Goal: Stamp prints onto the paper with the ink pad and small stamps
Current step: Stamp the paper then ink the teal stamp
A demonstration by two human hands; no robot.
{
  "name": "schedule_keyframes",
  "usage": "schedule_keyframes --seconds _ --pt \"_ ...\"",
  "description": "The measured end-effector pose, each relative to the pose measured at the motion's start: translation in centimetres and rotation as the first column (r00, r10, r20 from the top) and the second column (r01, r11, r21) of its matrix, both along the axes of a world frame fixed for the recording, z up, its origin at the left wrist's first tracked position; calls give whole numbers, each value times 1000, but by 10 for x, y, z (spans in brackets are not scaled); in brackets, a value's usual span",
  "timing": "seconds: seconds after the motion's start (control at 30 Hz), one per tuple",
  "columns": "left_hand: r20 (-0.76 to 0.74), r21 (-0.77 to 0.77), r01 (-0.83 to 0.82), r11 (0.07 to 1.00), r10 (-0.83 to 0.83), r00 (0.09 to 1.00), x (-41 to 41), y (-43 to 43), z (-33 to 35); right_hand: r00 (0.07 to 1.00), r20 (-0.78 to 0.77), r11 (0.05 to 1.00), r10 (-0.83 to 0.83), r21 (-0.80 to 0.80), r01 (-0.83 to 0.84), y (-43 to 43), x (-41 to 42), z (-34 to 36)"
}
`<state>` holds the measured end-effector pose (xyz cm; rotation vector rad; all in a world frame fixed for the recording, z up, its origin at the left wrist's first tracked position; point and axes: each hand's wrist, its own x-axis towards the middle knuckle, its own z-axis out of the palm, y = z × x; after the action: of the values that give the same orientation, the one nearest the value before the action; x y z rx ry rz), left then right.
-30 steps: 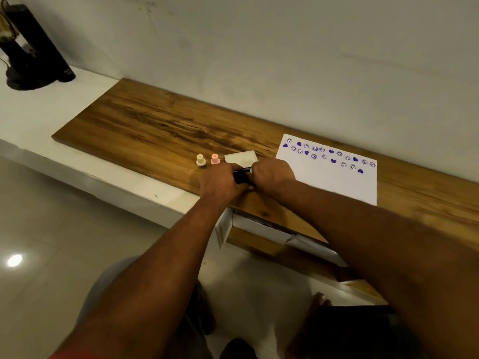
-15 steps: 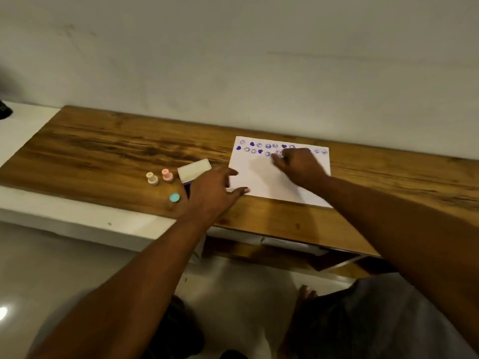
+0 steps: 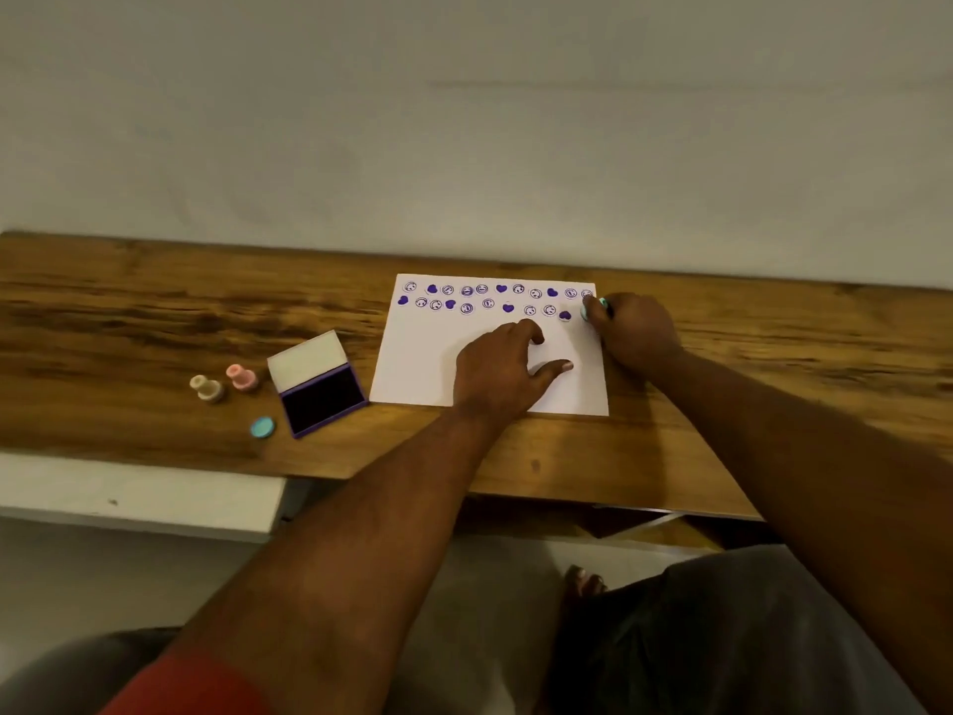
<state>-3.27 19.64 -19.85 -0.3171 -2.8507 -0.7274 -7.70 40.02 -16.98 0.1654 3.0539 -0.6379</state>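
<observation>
Plain pale wall point(image 3: 464, 121); wooden tabletop point(image 3: 129, 312); pale glossy floor point(image 3: 103, 575).

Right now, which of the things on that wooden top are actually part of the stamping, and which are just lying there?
In use:
- paper, held flat by the left hand
- teal stamp, gripped by the right hand at the paper's right edge
- open ink pad

Lying idle:
- pink stamp
- cream stamp
- teal cap

We see white paper point(image 3: 412, 363) bearing 2 rows of purple prints point(image 3: 466, 292); at its 9 o'clock, the open purple ink pad point(image 3: 321, 395), then pink stamp point(image 3: 241, 376) and beige stamp point(image 3: 206, 388).
</observation>
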Motion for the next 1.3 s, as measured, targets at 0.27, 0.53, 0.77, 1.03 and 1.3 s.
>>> schedule_keyframes --seconds 0.27,0.53,0.77,1.03,1.3 --pt "-48 15 4 1000 -3 999 1 1 -2 996 18 982 83 171 -85 -1 -22 16" --pt "-71 25 0 1000 2 997 -1 1 -6 989 -111 927 93 371 -46 -22 -19 18" --pt "-49 23 5 1000 -4 999 -1 2 -6 992 104 877 68 467 -109 -28 -17 17" --pt "-70 -10 13 1000 -14 997 -2 2 -9 991 111 880 74 461 -117 -25 -14 16" --pt "-82 -23 14 1000 -16 996 -2 1 -10 997 27 997 -71 -31 72 0 -31 32"
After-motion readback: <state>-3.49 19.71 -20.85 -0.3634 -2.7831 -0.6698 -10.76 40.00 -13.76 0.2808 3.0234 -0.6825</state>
